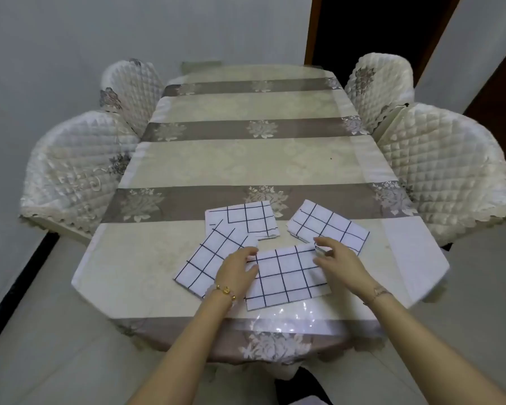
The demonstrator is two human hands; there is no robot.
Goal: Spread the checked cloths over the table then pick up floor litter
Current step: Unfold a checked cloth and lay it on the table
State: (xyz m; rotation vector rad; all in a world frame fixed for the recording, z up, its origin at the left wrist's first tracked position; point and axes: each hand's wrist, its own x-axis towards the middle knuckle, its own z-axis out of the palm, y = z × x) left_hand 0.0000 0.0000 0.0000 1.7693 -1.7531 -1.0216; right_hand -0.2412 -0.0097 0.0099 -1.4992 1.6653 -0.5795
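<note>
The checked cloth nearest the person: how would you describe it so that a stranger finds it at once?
At the near end of the long table covered in cream and grey stripes lie four white cloths with dark grid lines. It is the front middle cloth. Unlike the other three, it lies between the left hand and right hand.

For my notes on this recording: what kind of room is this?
Probably a home dining room: a long cloth-covered table, four quilted chairs at its sides, and a dark doorway behind.
</note>
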